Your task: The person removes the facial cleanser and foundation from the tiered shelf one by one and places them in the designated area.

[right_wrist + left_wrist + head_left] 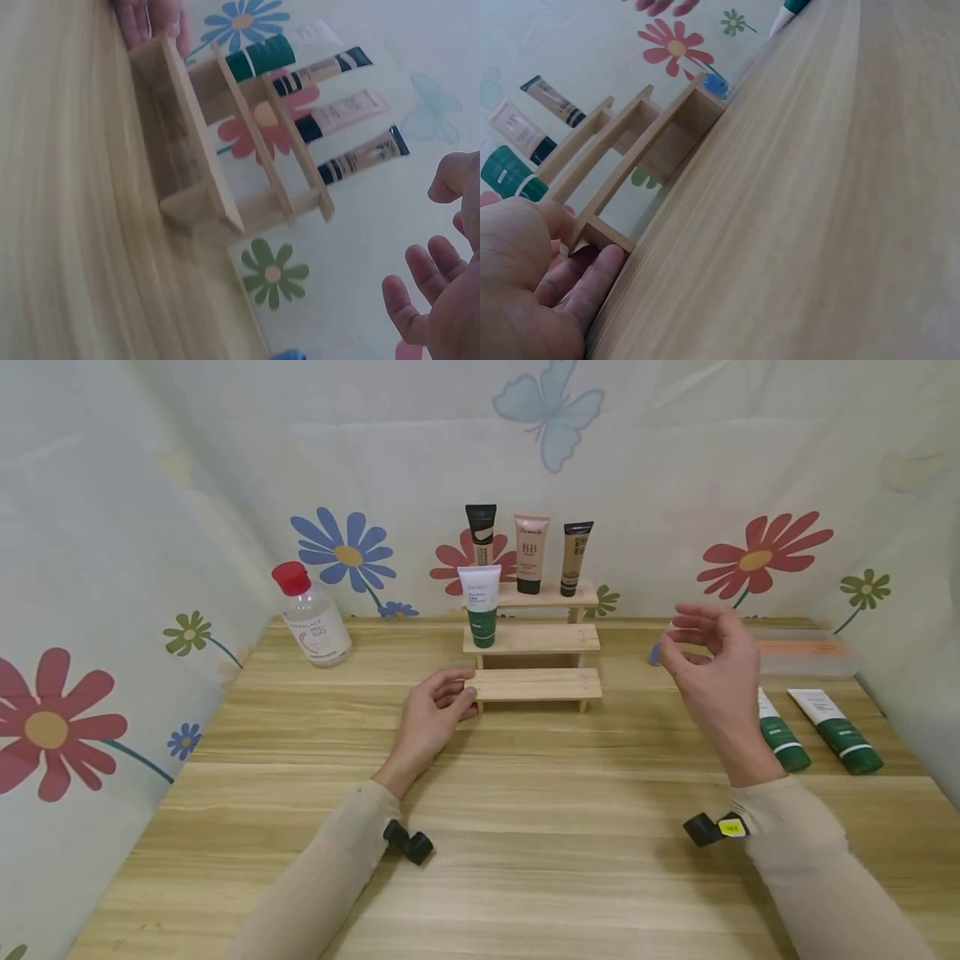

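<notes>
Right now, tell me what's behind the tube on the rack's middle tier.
A black-topped tube on the top tier; the front tube hides its lower end in the head view.

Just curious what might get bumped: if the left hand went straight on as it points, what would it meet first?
The lowest step of the wooden stand, it seems: the left hand grips that step's left end.

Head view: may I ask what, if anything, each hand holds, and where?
The left hand holds the rack by its bottom shelf's left end; the right hand, nothing.
</notes>
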A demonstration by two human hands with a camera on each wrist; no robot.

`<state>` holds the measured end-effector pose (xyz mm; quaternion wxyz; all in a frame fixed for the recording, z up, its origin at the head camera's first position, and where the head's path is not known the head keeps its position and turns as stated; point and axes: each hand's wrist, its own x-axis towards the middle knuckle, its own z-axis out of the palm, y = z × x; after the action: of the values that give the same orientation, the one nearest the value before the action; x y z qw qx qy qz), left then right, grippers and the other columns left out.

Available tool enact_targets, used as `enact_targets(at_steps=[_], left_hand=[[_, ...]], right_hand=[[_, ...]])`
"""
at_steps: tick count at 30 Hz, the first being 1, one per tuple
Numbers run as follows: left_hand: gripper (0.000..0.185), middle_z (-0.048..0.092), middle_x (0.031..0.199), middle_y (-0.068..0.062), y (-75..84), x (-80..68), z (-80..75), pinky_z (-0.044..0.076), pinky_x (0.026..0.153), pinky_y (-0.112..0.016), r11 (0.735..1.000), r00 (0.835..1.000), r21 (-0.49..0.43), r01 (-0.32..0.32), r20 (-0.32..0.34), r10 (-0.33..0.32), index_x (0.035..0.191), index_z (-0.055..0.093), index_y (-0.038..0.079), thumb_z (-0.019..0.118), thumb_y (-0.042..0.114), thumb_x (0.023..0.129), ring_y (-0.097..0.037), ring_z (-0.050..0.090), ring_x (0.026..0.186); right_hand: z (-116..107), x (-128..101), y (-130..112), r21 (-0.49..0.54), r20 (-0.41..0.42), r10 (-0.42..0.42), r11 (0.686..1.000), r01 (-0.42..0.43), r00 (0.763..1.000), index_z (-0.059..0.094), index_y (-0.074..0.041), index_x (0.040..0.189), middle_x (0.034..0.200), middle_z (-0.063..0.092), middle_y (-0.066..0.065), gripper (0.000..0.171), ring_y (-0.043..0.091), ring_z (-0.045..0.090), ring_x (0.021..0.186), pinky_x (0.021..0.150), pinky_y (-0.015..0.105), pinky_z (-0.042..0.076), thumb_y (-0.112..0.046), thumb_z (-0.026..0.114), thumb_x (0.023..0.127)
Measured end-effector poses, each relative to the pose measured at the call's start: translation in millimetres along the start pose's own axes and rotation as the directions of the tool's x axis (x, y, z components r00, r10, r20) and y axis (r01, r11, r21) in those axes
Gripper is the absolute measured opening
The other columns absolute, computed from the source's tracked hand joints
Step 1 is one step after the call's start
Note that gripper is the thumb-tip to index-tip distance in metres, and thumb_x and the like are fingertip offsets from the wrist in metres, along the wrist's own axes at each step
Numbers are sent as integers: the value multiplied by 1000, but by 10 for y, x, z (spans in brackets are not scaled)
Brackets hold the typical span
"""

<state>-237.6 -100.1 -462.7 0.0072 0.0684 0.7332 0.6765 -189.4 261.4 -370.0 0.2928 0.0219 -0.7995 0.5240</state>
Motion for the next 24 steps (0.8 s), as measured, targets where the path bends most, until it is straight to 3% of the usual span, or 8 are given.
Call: enact_targets(at_steps=[9,16,24], left_hand=[[29,73,121,-17,-8,3,5,72,92,-34,1000,1000,3,4,-3,-4,137,76,13,75,11,109,-31,77,112],[29,73,121,-18,-1,-1,6,72,92,-35,1000,1000,-1,3,1,-3,138,75,12,75,11,109,-33,77,112],[31,73,120,-18,-11,5,17,72,92,-35,1000,1000,-1,-6,3,6,140,75,9,75,11,109,-32,77,111]], right_hand=[[385,122,-185,118,59,-11,993,4,998,68,-11,141,122,70,2,41,15,70,110,86,17,62,-13,80,101],[637,191,-218,219,82,-24,976,5,996,68,-10,141,119,68,-1,44,19,70,109,84,21,63,-8,80,99],[894,213,-303,250,153,-20,968,-19,988,65,-7,146,131,69,11,51,26,69,119,92,25,64,-14,84,100]])
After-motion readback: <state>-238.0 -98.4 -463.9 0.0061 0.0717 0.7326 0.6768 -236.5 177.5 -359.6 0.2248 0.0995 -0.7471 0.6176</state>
